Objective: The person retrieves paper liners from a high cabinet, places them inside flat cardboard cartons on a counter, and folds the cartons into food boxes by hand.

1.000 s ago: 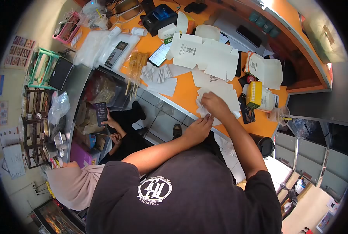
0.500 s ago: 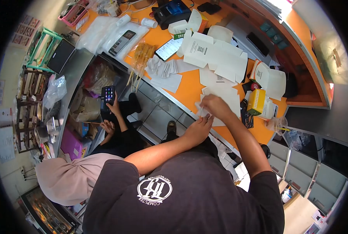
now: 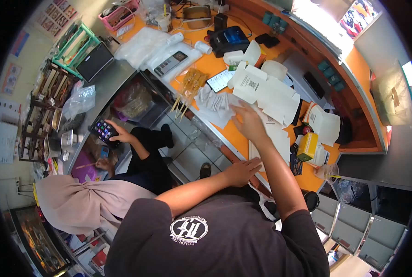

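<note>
My right hand (image 3: 248,121) is over the orange table (image 3: 237,140), beside a pile of folded white papers (image 3: 212,100); its fingers look spread, and no object shows in them. Near the table's front edge, my left hand (image 3: 243,172) rests by the lower end of some white sheets (image 3: 277,142). Its fingers lie flat, close to my right forearm. Unfolded white box cardboard with a printed code (image 3: 253,84) lies beyond my right hand. Skewered food in a plastic bag (image 3: 193,82) is left of the paper pile, next to a lit phone (image 3: 220,80).
A seated person in a head covering (image 3: 83,203) holds a phone (image 3: 105,131) at the left. A yellow box (image 3: 308,146), an open white carton (image 3: 328,127) and a plastic cup (image 3: 325,171) are at the right. A black device (image 3: 230,40) stands at the back.
My right hand has moved away from my left, toward the folded papers. The small white piece between my hands no longer shows there. The view has shifted, and the seated person's phone has moved.
</note>
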{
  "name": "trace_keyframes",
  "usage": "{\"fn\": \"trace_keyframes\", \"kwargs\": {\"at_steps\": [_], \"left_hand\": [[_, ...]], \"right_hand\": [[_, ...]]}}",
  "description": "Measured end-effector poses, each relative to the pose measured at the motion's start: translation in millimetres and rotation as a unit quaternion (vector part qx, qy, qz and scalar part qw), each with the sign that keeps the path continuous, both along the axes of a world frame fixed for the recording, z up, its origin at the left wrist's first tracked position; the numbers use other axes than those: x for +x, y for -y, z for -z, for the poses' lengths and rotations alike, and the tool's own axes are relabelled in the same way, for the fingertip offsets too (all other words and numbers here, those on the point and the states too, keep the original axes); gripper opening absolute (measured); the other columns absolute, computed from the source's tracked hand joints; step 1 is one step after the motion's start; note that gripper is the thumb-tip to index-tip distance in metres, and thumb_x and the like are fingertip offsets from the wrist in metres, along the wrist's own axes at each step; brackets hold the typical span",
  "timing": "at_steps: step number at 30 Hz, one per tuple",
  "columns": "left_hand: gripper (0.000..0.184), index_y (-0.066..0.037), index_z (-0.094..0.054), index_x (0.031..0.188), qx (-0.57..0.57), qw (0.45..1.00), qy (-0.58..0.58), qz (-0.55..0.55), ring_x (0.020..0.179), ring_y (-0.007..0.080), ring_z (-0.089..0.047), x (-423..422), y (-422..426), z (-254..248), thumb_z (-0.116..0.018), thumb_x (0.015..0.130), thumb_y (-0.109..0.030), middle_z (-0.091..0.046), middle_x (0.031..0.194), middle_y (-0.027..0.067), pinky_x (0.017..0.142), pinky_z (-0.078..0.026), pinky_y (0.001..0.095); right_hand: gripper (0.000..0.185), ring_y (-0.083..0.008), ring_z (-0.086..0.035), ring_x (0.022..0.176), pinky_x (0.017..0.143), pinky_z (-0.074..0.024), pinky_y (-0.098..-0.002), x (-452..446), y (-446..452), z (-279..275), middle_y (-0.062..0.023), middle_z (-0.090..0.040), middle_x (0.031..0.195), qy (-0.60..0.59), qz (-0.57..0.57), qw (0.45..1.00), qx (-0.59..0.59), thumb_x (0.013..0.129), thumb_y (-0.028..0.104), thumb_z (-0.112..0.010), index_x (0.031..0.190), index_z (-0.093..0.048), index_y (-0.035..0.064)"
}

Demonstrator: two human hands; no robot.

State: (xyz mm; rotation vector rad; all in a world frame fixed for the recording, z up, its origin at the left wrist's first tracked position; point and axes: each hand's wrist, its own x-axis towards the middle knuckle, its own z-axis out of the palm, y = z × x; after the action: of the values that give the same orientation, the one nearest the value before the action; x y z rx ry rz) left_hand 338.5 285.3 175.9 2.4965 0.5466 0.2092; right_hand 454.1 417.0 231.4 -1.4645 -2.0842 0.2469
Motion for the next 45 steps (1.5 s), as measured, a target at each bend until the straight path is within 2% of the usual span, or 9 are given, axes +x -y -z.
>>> {"fn": "trace_keyframes", "kwargs": {"at_steps": [8, 11, 17, 22, 27, 32, 35, 39, 45], "left_hand": [[0.046, -0.007, -0.056, 0.137, -0.206, 0.958, 0.143, -0.141, 0.122, 0.0282, -0.060, -85, -3, -17, -0.060, 0.091, -0.002, -0.055, 0.136, 0.0134, 0.100, -0.051, 0.0397], [0.042, -0.006, -0.057, 0.136, -0.240, 0.938, 0.138, -0.209, 0.111, 0.0245, -0.064, -115, 5, 9, -0.057, 0.095, -0.002, -0.058, 0.126, 0.0129, 0.091, -0.054, 0.0347], [0.039, -0.005, -0.057, 0.137, -0.399, 0.865, 0.126, -0.277, 0.102, 0.0209, -0.066, -113, -19, -19, -0.060, 0.098, -0.007, -0.062, 0.128, 0.0117, 0.083, -0.054, 0.0302], [0.039, -0.003, -0.058, 0.133, -0.206, 0.863, 0.323, -0.329, 0.092, 0.0228, -0.068, -72, -61, -71, -0.066, 0.096, -0.014, -0.065, 0.123, 0.0136, 0.078, -0.054, 0.0342], [0.044, -0.004, -0.061, 0.128, 0.146, 0.889, 0.207, -0.381, 0.099, 0.0320, -0.062, -89, -138, -45, -0.075, 0.086, -0.015, -0.060, 0.108, 0.0134, 0.085, -0.051, 0.0424], [0.032, -0.008, -0.066, 0.112, 0.202, 0.933, 0.059, -0.293, 0.099, 0.0346, -0.059, -76, -180, 20, -0.075, 0.081, -0.012, -0.061, 0.105, 0.0102, 0.088, -0.050, 0.0457], [0.024, -0.007, -0.066, 0.102, 0.175, 0.945, 0.110, -0.254, 0.097, 0.0349, -0.060, -82, -194, 41, -0.073, 0.079, -0.008, -0.061, 0.102, 0.0109, 0.085, -0.050, 0.0460], [0.020, -0.004, -0.068, 0.099, 0.120, 0.926, 0.203, -0.295, 0.097, 0.0338, -0.061, -93, -185, 35, -0.071, 0.080, -0.001, -0.062, 0.100, 0.0132, 0.086, -0.051, 0.0429], [0.019, -0.002, -0.067, 0.098, 0.111, 0.922, 0.184, -0.322, 0.097, 0.0346, -0.061, -91, -169, 11, -0.070, 0.079, 0.001, -0.062, 0.100, 0.0131, 0.086, -0.052, 0.0417]], "right_hand": [[0.061, -0.0326, -0.060, 0.115, 0.099, -0.0438, -0.0492, 103, 19, -35, -0.0121, -0.064, 0.126, 0.340, 0.218, 0.915, 0.011, 0.080, 0.032, -0.081, 0.134, -0.062, 0.0125], [0.042, -0.0294, -0.064, 0.107, 0.095, -0.0447, -0.0489, 143, -2, 14, -0.0078, -0.069, 0.113, 0.329, 0.144, 0.933, -0.003, 0.085, 0.030, -0.076, 0.122, -0.068, 0.0121], [0.014, -0.0249, -0.068, 0.078, 0.071, -0.0507, -0.0395, 69, 22, -84, -0.0098, -0.071, 0.087, 0.174, 0.153, 0.969, 0.084, 0.091, 0.019, -0.070, 0.093, -0.073, 0.0054], [0.017, -0.0206, -0.060, 0.063, 0.058, -0.0452, -0.0330, 2, 63, -90, -0.0128, -0.066, 0.079, -0.210, 0.218, 0.953, 0.033, 0.095, 0.012, -0.070, 0.097, -0.074, -0.0038], [0.014, -0.0204, -0.058, 0.070, 0.062, -0.0475, -0.0330, -7, 88, -108, -0.0071, -0.061, 0.083, -0.010, 0.237, 0.951, 0.199, 0.091, 0.006, -0.071, 0.104, -0.076, 0.0028], [0.032, -0.0228, -0.061, 0.084, 0.068, -0.0531, -0.0330, -9, 82, -54, -0.0068, -0.059, 0.091, 0.194, 0.166, 0.959, 0.122, 0.084, 0.008, -0.069, 0.115, -0.074, 0.0077], [0.035, -0.0265, -0.061, 0.090, 0.073, -0.0526, -0.0365, -11, 75, 33, -0.0089, -0.061, 0.098, 0.236, 0.163, 0.958, 0.006, 0.087, 0.026, -0.072, 0.116, -0.072, 0.0059], [0.078, -0.0345, -0.059, 0.101, 0.085, -0.0491, -0.0473, -3, 68, -6, -0.0126, -0.061, 0.114, 0.134, 0.138, 0.975, -0.108, 0.074, 0.061, -0.080, 0.127, -0.067, 0.0061], [0.079, -0.0367, -0.056, 0.113, 0.096, -0.0423, -0.0511, 59, 39, 11, -0.0148, -0.064, 0.123, 0.146, 0.314, 0.925, -0.153, 0.076, 0.050, -0.082, 0.139, -0.056, 0.0087]]}}
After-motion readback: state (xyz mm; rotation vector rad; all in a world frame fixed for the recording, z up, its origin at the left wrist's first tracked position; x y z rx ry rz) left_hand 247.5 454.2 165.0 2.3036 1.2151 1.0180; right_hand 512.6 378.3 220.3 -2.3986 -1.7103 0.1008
